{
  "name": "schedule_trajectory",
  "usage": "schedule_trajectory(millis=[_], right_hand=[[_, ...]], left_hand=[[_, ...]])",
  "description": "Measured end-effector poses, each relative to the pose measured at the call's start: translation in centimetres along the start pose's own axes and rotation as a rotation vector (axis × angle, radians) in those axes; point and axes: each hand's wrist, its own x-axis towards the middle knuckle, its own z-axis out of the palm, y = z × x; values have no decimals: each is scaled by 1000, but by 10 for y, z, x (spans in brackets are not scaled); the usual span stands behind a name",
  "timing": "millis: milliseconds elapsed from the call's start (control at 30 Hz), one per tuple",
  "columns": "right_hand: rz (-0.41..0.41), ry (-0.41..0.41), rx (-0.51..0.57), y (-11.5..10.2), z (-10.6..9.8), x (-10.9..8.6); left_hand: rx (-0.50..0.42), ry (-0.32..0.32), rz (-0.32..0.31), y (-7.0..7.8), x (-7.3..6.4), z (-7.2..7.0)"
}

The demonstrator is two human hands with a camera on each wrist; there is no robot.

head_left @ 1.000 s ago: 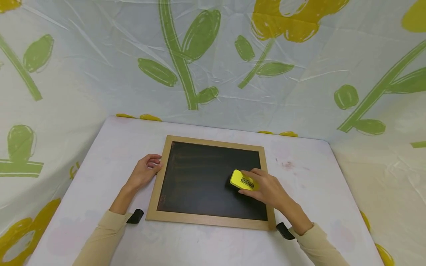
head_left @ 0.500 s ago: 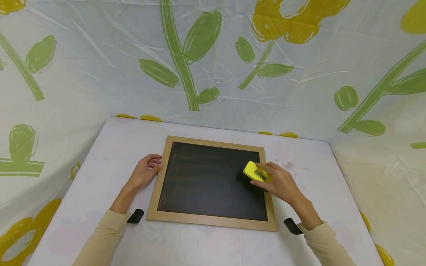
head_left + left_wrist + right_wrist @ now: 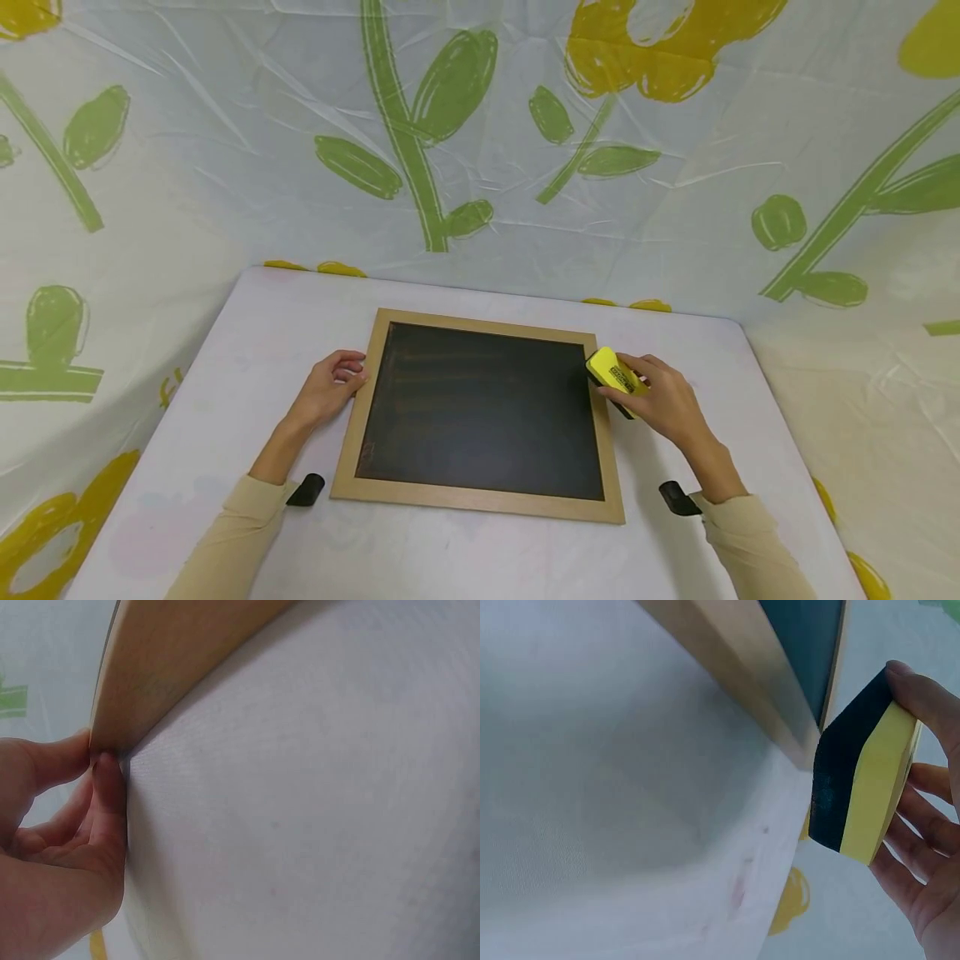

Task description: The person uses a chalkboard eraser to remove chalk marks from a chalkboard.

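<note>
A chalkboard (image 3: 480,408) with a pale wooden frame lies on the table. At its left edge my left hand (image 3: 330,387) pinches the frame (image 3: 154,671), thumb and a curled finger meeting at the wood. My right hand (image 3: 667,400) grips a yellow board eraser (image 3: 611,372) with printed black lettering. The eraser is over the right side of the frame, tilted. In the right wrist view its dark felt pad (image 3: 847,765) faces the board side, and it looks lifted off the surface. Faint brownish smears show on the board's left half.
The white table (image 3: 465,554) has rounded far corners and faint stains. A flower-printed sheet (image 3: 495,167) hangs behind it and along both sides. Black wrist devices (image 3: 305,490) extend from the cuffs of both beige sleeves.
My right hand has carried the eraser from the board's right half up and rightward to beyond the right frame edge, lifting it. The left hand and the chalkboard have stayed in place.
</note>
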Motion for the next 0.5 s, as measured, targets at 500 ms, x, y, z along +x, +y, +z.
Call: schedule_trajectory(millis=[500], right_hand=[[196,38,-37,47,-12,-11]], left_hand=[[6,-5,-7,2,-1,0]])
